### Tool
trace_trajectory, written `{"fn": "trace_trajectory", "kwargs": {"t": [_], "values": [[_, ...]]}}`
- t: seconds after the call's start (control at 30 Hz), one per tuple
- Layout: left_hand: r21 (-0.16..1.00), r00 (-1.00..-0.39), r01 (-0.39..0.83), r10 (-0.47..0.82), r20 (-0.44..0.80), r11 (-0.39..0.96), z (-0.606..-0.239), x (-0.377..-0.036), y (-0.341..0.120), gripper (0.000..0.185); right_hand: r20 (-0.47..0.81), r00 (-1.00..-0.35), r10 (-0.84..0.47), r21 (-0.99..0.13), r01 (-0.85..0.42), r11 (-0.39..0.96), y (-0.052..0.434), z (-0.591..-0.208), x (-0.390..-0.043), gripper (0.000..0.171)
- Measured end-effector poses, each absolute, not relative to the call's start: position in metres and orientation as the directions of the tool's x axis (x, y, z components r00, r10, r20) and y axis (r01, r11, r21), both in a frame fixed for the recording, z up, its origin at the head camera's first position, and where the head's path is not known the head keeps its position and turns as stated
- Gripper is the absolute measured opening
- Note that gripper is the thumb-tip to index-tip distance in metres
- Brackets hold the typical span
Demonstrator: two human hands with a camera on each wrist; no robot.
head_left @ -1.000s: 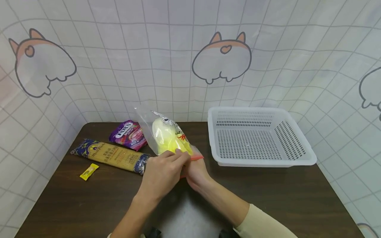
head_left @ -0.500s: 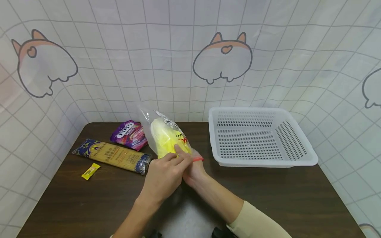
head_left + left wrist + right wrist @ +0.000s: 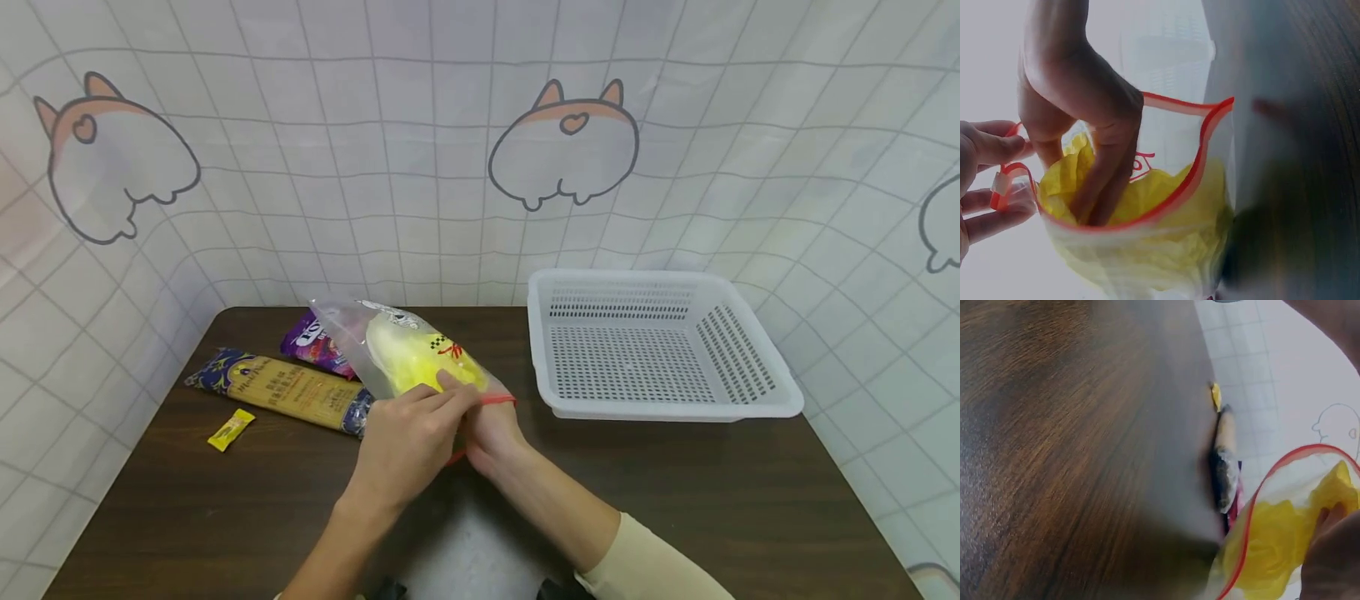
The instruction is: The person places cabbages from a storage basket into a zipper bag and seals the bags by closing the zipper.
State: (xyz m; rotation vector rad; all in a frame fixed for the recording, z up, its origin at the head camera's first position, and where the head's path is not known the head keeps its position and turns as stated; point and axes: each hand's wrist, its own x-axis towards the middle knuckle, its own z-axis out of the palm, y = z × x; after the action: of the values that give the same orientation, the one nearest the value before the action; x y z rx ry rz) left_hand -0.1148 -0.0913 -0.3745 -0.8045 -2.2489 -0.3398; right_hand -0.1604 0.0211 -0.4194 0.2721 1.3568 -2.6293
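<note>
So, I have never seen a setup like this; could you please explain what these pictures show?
Gladly. There is no machine: a person works with two bare hands. The wide view comes from a camera on the head, looking forward and down; the two close views come from cameras on the left and right wrists.

On the dark table lie a purple packet, a long packet and a small yellow packet, with a white basket towards the right.

The left hand pinches a clear bag at its red rim. The right hand reaches into it, fingers among the yellow contents; whether they grip anything is unclear.
</note>
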Motion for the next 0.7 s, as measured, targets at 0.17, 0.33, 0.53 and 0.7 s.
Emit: {"fn": "trace_trajectory", "kwargs": {"t": [0.17, 0.33, 0.53, 0.7], "values": [[0.023, -0.546, 0.659, 0.457, 0.702, 0.752, -0.3753, -0.1123, -0.0914, 0.032, -0.158, -0.969, -0.19, -0.739, 0.243, -0.628, 0.0207, -0.4204, -0.1596, 0.026], [0.019, -0.52, 0.684, 0.468, 0.715, 0.729, -0.3778, -0.1113, -0.092, 0.03, -0.121, -0.959, -0.257, -0.695, 0.267, -0.668, 0.0204, -0.426, -0.1601, 0.016], [-0.002, -0.494, 0.695, 0.48, 0.725, 0.719, -0.379, -0.1102, -0.0901, 0.028, -0.17, -0.92, -0.352, -0.687, 0.367, -0.627, 0.0239, -0.4277, -0.161, 0.028], [0.018, -0.506, 0.693, 0.468, 0.725, 0.72, -0.3772, -0.1089, -0.0905, 0.025, -0.176, -0.89, -0.421, -0.7, 0.414, -0.582, 0.0268, -0.4258, -0.1594, 0.024]]}}
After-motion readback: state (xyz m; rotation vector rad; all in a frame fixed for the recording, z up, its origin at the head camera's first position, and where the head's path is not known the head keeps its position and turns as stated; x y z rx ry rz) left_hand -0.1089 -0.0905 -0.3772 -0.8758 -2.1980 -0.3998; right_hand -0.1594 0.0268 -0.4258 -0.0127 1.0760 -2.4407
